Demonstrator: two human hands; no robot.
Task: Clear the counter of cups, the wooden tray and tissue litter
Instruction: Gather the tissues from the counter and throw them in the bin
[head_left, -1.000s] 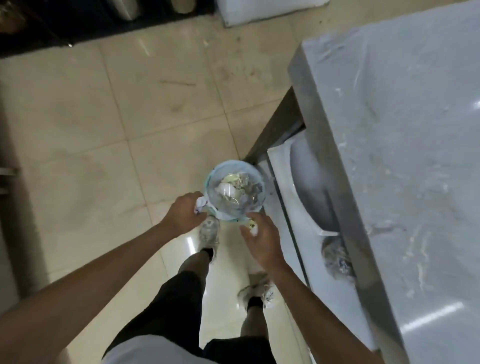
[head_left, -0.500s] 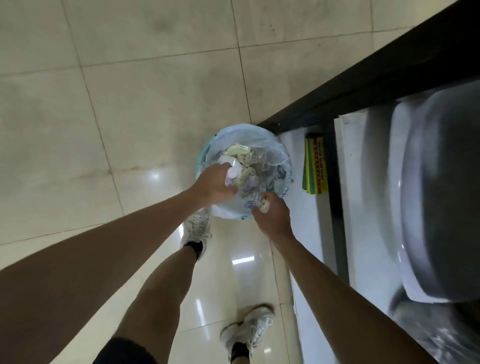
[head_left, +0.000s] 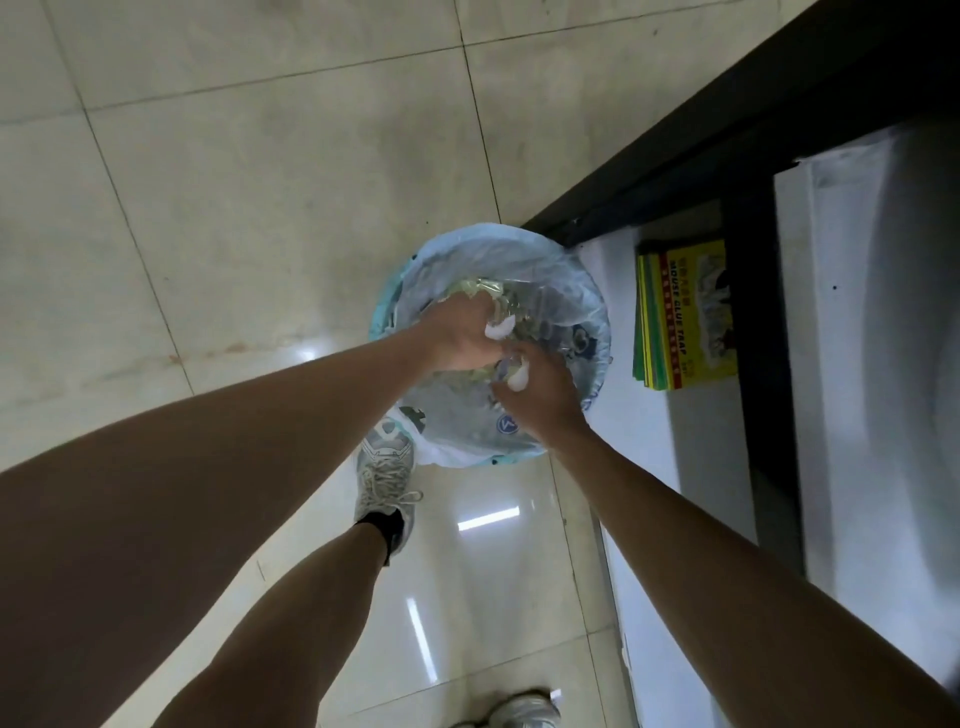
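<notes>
Left hand (head_left: 460, 338) is down inside the mouth of the bin (head_left: 587, 301), fingers curled round a white wad of tissue (head_left: 500, 327). Right hand (head_left: 540, 397) is right beside it, over the near side of the bin, closed on a second white tissue wad (head_left: 519, 378). The two hands are almost touching. The bin is round, lined with a pale blue plastic bag, and stands on a glossy beige tiled floor (head_left: 234, 182) with light streaks reflecting off it. It sits against the corner of a dark-framed cabinet (head_left: 753, 119). The crumpled tissues have no clear long axis. On the pale lower shelf (head_left: 649, 447) just right of the bin lies a yellow-and-green stack of mouse glue traps (head_left: 685, 317). One grey sneaker (head_left: 384, 473) is planted beside the bin.
</notes>
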